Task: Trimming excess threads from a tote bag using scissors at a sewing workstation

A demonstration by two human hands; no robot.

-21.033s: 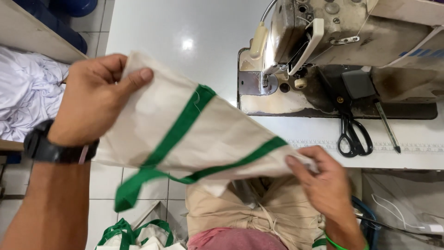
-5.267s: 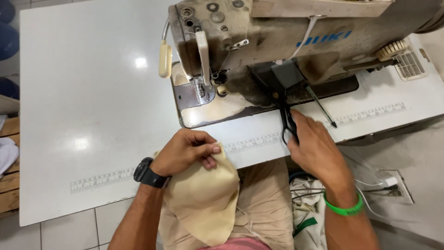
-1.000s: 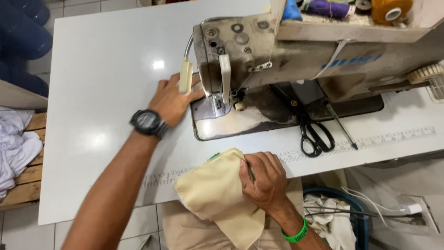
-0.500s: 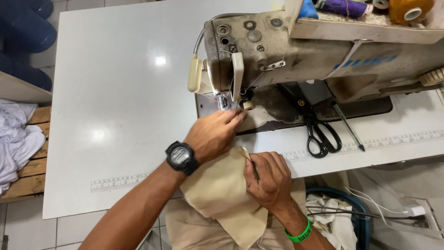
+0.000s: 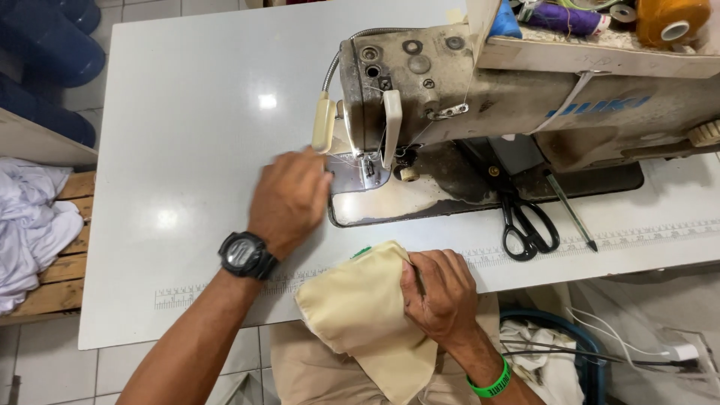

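Cloth is sitting nearest, over the lap: a cream cloth piece (image 5: 360, 315) is hanging off the near edge of the counter (image 5: 187, 112), with a sliver of green showing at its upper corner. The right hand (image 5: 439, 292), wearing a green wristband (image 5: 491, 384), is pressing down on the piece's right side, its grip clamped on the fabric. Beyond it, the left hand (image 5: 289, 199), with a black watch (image 5: 244, 255) on the wrist, is hovering over the counter just left of the needle plate (image 5: 352, 176). It is motion-blurred and seen from the back, so I cannot tell whether its grip is apart or together; it seems to be holding nothing.

Judging by this, the cloth is being readied at the counter's edge and is not yet lying under the needle. Feeding it in would call for a raised foot and both hands flattening the edge.

Farther back, black scissors (image 5: 529, 225) are lying on the bed of the sewing machine (image 5: 525, 97), and thread cones (image 5: 671, 19) are standing on top.

Against half a second ago, the left hand is pulling away leftward from the needle area, while the right hand is keeping its hold on the cloth.
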